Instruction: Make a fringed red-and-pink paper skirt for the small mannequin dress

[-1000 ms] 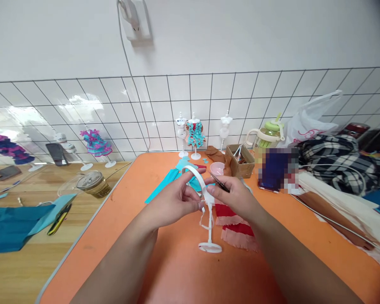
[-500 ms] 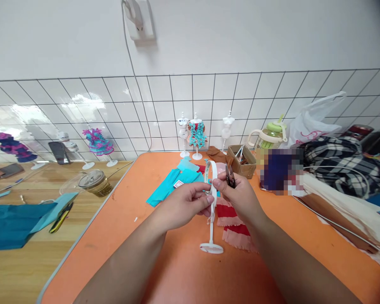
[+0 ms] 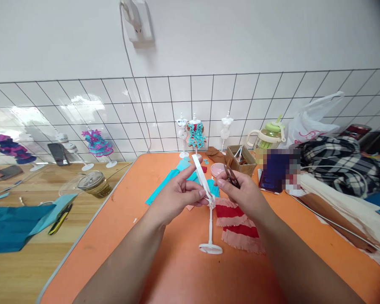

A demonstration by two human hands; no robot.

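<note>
My left hand (image 3: pixel 179 196) is closed on a narrow white tape roll (image 3: pixel 201 174), seen nearly edge-on, with the index finger reaching along behind it. The roll's lower edge overlaps the top of a small white stand (image 3: pixel 210 226) with a round base, upright on the orange mat. Whether my left fingers also grip the stand I cannot tell. In my right hand (image 3: pixel 240 190) are small dark snips (image 3: pixel 232 175), their tips pointing up and away; thumb and index finger are close together, a little right of the roll. Red and pink frayed fabric strips (image 3: pixel 231 213) lie beneath my right hand.
Turquoise fabric (image 3: pixel 161 188) lies beyond my left hand. Miniature dress forms (image 3: pixel 196 135) stand by the tiled wall, near a pink bowl (image 3: pixel 217 169) and a cardboard box (image 3: pixel 245 160). A phone (image 3: pixel 274 175) and cloth lie right; a lidded cup (image 3: pixel 95 184) and cutter (image 3: pixel 61 218) left.
The tape roll has tilted to the left, its top edge leaning away from my right hand. My right fingers have moved off the roll and slightly right, still holding the snips.
</note>
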